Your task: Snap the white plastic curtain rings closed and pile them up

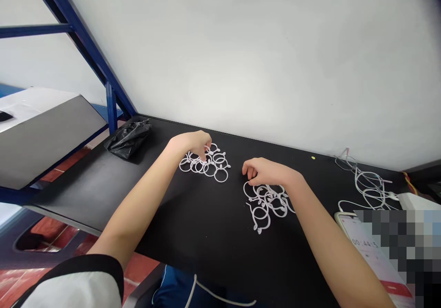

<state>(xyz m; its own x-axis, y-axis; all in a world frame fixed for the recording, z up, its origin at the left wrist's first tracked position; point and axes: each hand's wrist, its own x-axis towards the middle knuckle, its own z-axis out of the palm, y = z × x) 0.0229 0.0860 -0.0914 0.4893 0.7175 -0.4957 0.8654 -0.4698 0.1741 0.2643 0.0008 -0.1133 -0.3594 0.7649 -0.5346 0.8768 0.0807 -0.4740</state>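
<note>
Two loose piles of thin white plastic rings, each with small knobbed ends like shower curtain rings, lie on the black tabletop. My left hand (196, 142) reaches down over the left pile of rings (210, 168). Its thumb and fingers are bent around a ring at the pile's far side, partly hidden by the fingers. My right hand (265, 171) hovers at the upper edge of the right pile of rings (267, 202). Its fingers are loosely curled, with gaps between them and the thumb. No ring shows between them, though one lies just under the thumb.
A crumpled black plastic bag (129, 138) lies at the table's far left. White cables (370, 186) coil at the right, near a phone (370, 253) showing a timer. A pale wall (241, 69) rises behind the table (206, 234), and a blue metal frame (89, 46) stands left.
</note>
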